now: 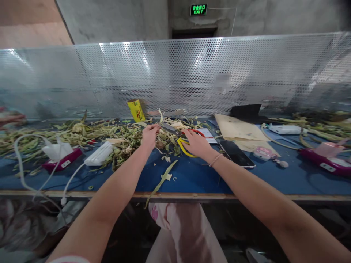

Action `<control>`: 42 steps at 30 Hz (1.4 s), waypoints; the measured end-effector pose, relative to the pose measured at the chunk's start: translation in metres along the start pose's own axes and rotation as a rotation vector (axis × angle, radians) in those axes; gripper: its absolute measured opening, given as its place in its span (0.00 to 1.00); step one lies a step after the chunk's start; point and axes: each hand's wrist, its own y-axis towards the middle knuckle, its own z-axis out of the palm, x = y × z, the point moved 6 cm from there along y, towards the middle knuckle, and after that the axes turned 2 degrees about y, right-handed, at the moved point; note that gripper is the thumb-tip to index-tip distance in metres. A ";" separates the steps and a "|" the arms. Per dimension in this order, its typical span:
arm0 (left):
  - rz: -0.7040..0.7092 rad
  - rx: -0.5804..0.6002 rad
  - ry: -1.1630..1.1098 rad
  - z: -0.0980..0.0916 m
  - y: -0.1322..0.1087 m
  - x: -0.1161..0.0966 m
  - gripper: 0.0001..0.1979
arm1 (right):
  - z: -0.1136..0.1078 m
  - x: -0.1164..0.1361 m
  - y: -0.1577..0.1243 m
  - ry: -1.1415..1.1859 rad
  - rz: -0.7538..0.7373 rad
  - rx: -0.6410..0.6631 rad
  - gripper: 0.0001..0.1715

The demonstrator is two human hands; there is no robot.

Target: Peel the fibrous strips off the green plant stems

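My right hand [197, 144] grips a pair of scissors [170, 129] with one yellow and one red handle loop. The blades point left and look parted, their tips close to my left hand [150, 136]. That hand's fingers are pinched together over the plant heap; what lies between them is too small to make out. Beneath and around both hands spreads a heap of wilted green and pale stems and leaves [123, 146]. Nearer me, one long leaf [161, 182] hangs over the front edge of the blue table [203, 179].
A yellow box [136, 110] stands behind the heap, before a perforated metal screen [153, 73]. At left are a white charger block [99, 153] with cables and a purple power strip [61, 160]. A phone [237, 154], brown paper [241, 128] and a pink case [262, 153] lie right.
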 end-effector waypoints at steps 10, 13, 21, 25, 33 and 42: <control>0.004 0.036 0.051 0.005 -0.010 -0.006 0.02 | -0.003 -0.005 0.000 -0.009 -0.020 -0.013 0.28; -0.003 0.033 0.075 0.006 -0.012 -0.008 0.03 | -0.002 -0.005 0.000 -0.009 -0.016 -0.008 0.28; 0.015 0.041 0.087 0.006 -0.011 -0.006 0.04 | -0.004 -0.004 0.001 -0.009 -0.027 -0.025 0.26; 0.015 0.036 0.084 0.006 -0.010 -0.005 0.03 | -0.004 -0.004 0.001 -0.017 -0.039 -0.038 0.26; 0.013 0.044 0.065 0.006 -0.008 -0.003 0.02 | -0.006 -0.004 0.002 -0.049 -0.037 -0.012 0.25; -0.112 0.050 -0.043 0.007 -0.012 0.000 0.03 | -0.004 -0.012 0.003 0.086 0.035 -0.025 0.23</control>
